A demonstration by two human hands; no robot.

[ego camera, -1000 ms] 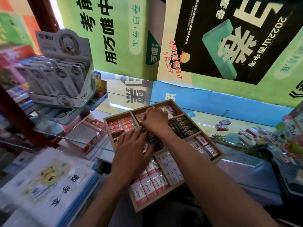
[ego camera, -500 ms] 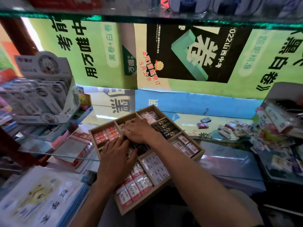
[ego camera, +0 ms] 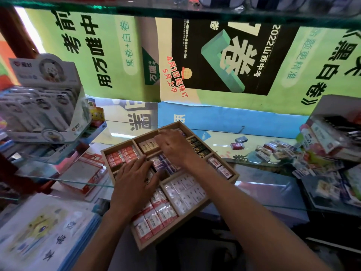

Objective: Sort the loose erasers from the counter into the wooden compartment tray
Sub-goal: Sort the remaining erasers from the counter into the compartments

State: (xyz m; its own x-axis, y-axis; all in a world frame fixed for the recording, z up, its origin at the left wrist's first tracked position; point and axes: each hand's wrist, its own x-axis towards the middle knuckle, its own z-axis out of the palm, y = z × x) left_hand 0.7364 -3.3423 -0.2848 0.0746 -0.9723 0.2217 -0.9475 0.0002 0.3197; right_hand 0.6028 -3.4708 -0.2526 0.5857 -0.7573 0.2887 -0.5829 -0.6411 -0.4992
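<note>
Glass counter (ego camera: 273, 184) bears wooden tray (ego camera: 233, 176), angled diagonally.

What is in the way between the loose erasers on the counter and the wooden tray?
Nothing visible. The loose erasers lie on the glass counter right of the wooden tray, with only bare glass between. Both hands are over the tray, away from that pile.

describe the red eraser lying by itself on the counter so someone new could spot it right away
Start at the wooden compartment tray in the middle and look right, past its far corner, onto the glass counter. Two erasers lie there apart from the big loose pile: the red eraser is the nearer one, beside a grey-blue eraser.
</note>
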